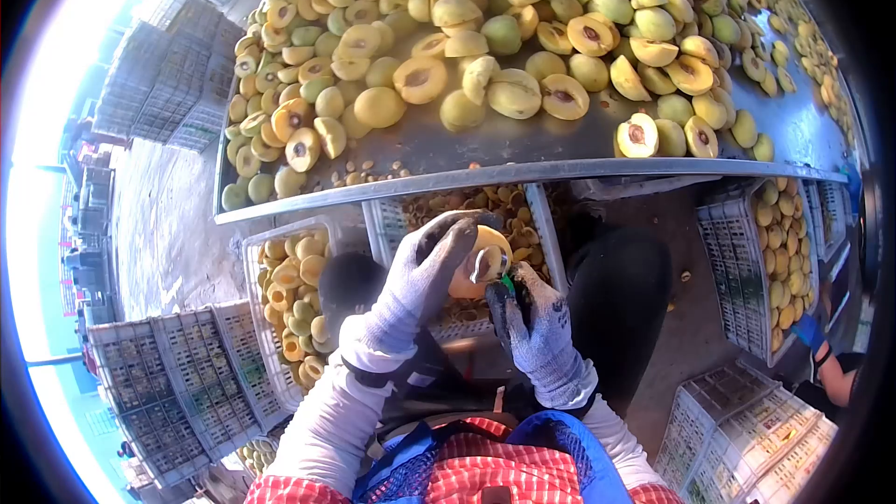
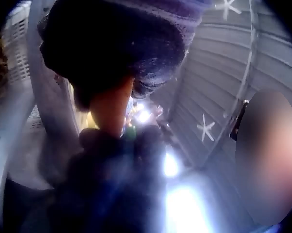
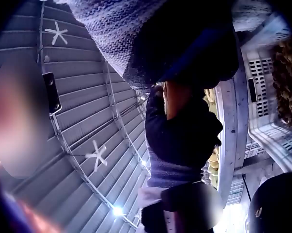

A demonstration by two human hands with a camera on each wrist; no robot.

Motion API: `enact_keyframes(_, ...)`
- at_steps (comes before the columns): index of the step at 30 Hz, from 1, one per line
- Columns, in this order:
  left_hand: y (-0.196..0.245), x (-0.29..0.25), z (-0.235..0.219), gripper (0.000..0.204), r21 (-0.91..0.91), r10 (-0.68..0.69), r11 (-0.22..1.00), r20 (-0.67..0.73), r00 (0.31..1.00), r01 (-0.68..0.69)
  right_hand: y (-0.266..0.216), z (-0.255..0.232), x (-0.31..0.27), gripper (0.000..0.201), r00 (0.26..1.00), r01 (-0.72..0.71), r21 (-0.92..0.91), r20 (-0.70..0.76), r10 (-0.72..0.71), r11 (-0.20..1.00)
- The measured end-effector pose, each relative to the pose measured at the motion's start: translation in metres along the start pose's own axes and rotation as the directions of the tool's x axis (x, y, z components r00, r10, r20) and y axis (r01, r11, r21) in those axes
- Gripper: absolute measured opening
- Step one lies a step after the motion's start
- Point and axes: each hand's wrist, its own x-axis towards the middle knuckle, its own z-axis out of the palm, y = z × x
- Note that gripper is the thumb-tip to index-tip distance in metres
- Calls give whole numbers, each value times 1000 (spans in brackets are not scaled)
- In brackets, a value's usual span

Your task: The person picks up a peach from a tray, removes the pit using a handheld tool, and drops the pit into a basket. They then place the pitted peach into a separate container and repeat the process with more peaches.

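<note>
In the head view my gloved left hand (image 1: pixel 431 257) grips a yellow peach half (image 1: pixel 492 245) over the crates, its fingers curled round the outer side. My gloved right hand (image 1: pixel 539 322) holds a small pitting tool with a green handle (image 1: pixel 508 283) and a curved metal blade (image 1: pixel 487 266). The blade lies right at the cut face of the peach. In the left wrist view the peach (image 2: pixel 112 110) shows as an orange patch between the dark gloves. The right wrist view shows part of the peach (image 3: pixel 178 98) between both gloves; most of the tool is hidden there.
A metal table (image 1: pixel 420 151) heaped with halved peaches (image 1: pixel 420 80) stands in front. Below its edge is a crate (image 1: pixel 385 229) of stones and scraps. Crates of peach halves stand left (image 1: pixel 297 271) and right (image 1: pixel 747 266). Stacked crates (image 1: pixel 182 378) flank my legs; another person's blue-gloved hand (image 1: pixel 808 329) is at right.
</note>
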Motion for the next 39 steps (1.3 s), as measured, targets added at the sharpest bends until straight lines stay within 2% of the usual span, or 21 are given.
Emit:
enact_keyframes(3, -4, -17, 2, 37, -112, -65, 992, -1, 998, 64, -7, 0, -5, 26, 998, 33, -128, 54, -26, 991)
enact_keyframes(4, -7, -19, 1, 36, 33, 63, 997, -17, 998, -63, -8, -1, -8, 27, 997, 38, -133, 68, -29, 990)
enact_keyframes(8, -12, -20, 2, 35, 44, 73, 996, 9, 997, -74, -7, 0, -17, 29, 979, -56, -103, 189, 75, 993)
enact_keyframes(12, -6, -20, -15, 33, 186, -161, 975, 231, 960, 119, -2, 2, -36, 31, 950, -71, -84, 300, 93, 994)
enact_keyframes(15, -12, -23, -17, 33, 174, -182, 974, 234, 955, 143, -3, 2, -39, 32, 936, -99, -96, 329, 125, 990)
enact_keyframes(16, -17, -28, -15, 33, 87, -179, 982, 170, 969, 167, -4, 3, -40, 32, 960, -49, -46, 272, 59, 998)
enact_keyframes(19, -25, -47, -4, 50, 112, 68, 991, 16, 998, -69, -4, 7, -42, 33, 984, 146, 4, 105, -145, 989)
enact_keyframes(20, -49, -50, 7, 55, -256, 78, 962, -87, 993, -98, 1, 14, -43, 33, 972, 229, -38, 67, -226, 973)
enact_keyframes(21, -50, -57, 16, 54, -61, 190, 977, -203, 961, -206, 7, 21, -45, 33, 950, 311, -80, 30, -310, 947)
enact_keyframes(22, -52, -58, 16, 52, -73, 176, 978, -235, 956, -198, 8, 28, -50, 34, 941, 339, -93, 14, -339, 936)
enact_keyframes(26, -48, -61, 9, 46, -61, 65, 995, -219, 974, -80, 10, 30, -64, 36, 980, 58, 101, 185, -76, 993)
enact_keyframes(28, -51, -56, 3, 44, 44, 118, 993, -137, 984, -113, 18, 31, -67, 38, 968, 173, 36, 179, -176, 984)
enact_keyframes(30, -52, -52, -2, 42, 101, 167, 982, -47, 985, -161, 12, 26, -68, 39, 940, -119, 222, 338, 38, 968)
enact_keyframes(31, -54, -54, -3, 43, 43, 132, 990, -13, 991, -131, 5, 18, -69, 39, 810, -471, 357, 537, 235, 807)
enact_keyframes(32, -54, -56, -4, 43, -13, 100, 995, 20, 995, -100, 2, 18, -69, 39, 680, -683, 511, 707, 197, 522)
enact_keyframes(33, -55, -57, -5, 44, -65, 70, 996, 55, 996, -67, -1, 17, -68, 39, 517, -852, 492, 843, 150, 176)
enact_keyframes(34, -59, -62, -6, 45, -126, -106, 986, 35, 994, 110, -2, 23, -69, 40, 483, -864, 463, 873, -68, -198)
enact_keyframes(35, -65, -66, 0, 38, -210, -173, 964, -24, 985, 164, -2, 29, -70, 42, 495, -796, 298, 821, -284, -527)
enact_keyframes(36, -68, -67, 5, 37, -506, -212, 840, 30, 977, 198, -9, 31, -72, 46, 481, -796, 338, 857, -185, -503)
enact_keyframes(37, -72, -70, 8, 36, -746, -233, 628, 91, 968, 221, -16, 31, -72, 48, 535, -756, 389, 830, -155, -527)
enact_keyframes(39, -68, -87, 5, 37, -841, -213, 504, 98, 972, 195, -29, 30, -66, 50, 628, -676, 475, 771, -104, -564)
